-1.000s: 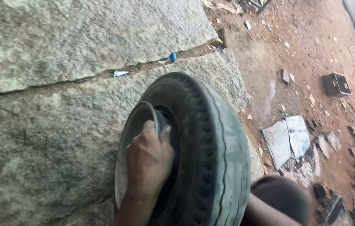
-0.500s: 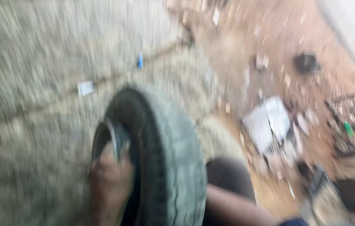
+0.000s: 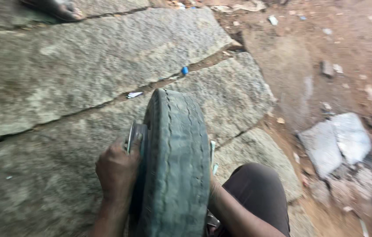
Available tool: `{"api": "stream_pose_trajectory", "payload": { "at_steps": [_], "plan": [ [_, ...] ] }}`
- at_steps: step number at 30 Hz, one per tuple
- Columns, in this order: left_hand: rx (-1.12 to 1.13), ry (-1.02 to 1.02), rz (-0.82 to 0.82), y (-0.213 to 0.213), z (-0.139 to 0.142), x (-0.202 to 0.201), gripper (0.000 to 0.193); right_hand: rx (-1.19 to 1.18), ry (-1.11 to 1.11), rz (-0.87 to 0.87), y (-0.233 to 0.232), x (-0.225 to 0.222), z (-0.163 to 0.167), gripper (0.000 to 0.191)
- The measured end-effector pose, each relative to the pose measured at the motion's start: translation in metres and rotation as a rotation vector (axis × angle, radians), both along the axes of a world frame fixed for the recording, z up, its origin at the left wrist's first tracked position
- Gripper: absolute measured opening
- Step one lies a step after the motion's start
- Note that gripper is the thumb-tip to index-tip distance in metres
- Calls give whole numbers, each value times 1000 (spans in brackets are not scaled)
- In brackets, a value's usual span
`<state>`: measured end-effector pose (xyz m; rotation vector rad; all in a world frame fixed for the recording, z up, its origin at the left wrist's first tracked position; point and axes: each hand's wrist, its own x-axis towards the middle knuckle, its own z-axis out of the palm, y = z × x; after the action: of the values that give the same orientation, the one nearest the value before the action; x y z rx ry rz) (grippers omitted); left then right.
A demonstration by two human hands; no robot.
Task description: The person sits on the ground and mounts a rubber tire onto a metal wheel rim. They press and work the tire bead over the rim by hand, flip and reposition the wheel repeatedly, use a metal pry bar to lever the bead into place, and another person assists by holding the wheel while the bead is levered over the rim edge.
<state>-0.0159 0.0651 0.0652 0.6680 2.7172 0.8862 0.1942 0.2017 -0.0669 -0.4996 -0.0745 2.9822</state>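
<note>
1. Head view looks down on one worn grey tyre (image 3: 176, 166) standing upright on its tread on rough stone slabs (image 3: 72, 74), held that way by the person's two hands, one on each side; left alone it would likely tip or roll.
2. Left hand (image 3: 116, 171): fingers curled closed over the metal rim (image 3: 134, 135) at the tyre's left sidewall, gripping it firmly, apparently to steady the wheel.
3. Right hand: hidden behind the tyre's right side; only the forearm (image 3: 234, 215) shows, so I cannot tell whether it is open or closed, or what it holds. A thin pale strip (image 3: 212, 154) pokes out beside the tread there; what it is, unclear.
4. Person's knee (image 3: 260, 193), in dark cloth, sits just beside the tyre, seemingly bracing it.
5. Counts: one tyre, one rim, two large slabs parted by a crack, one small blue scrap (image 3: 185, 70) and one white scrap (image 3: 134, 94) in that crack.
6. Two sandalled feet (image 3: 59, 8) of other people show at the upper left edge, well apart from the tyre.
</note>
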Motion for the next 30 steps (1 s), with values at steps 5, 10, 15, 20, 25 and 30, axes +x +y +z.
{"api": "stream_pose_trajectory", "payload": {
  "at_steps": [5,10,15,20,25,30],
  "plan": [
    [-218,166,-12,10,-2,-18,48,-241,210,49,-13,-32,8,75],
    [-305,396,-44,19,-23,-28,52,-194,144,152,-16,-40,35,110],
    [-383,449,-77,30,-42,-43,52,-333,200,157,0,-39,48,109],
    [-334,471,-97,47,-47,-33,54,-352,272,149,12,-28,32,110],
    [-376,537,-103,60,-47,-29,54,-425,305,86,16,-25,17,91],
    [-396,572,-124,55,-55,-45,51,-394,339,70,19,-38,31,92]
  ]
}}
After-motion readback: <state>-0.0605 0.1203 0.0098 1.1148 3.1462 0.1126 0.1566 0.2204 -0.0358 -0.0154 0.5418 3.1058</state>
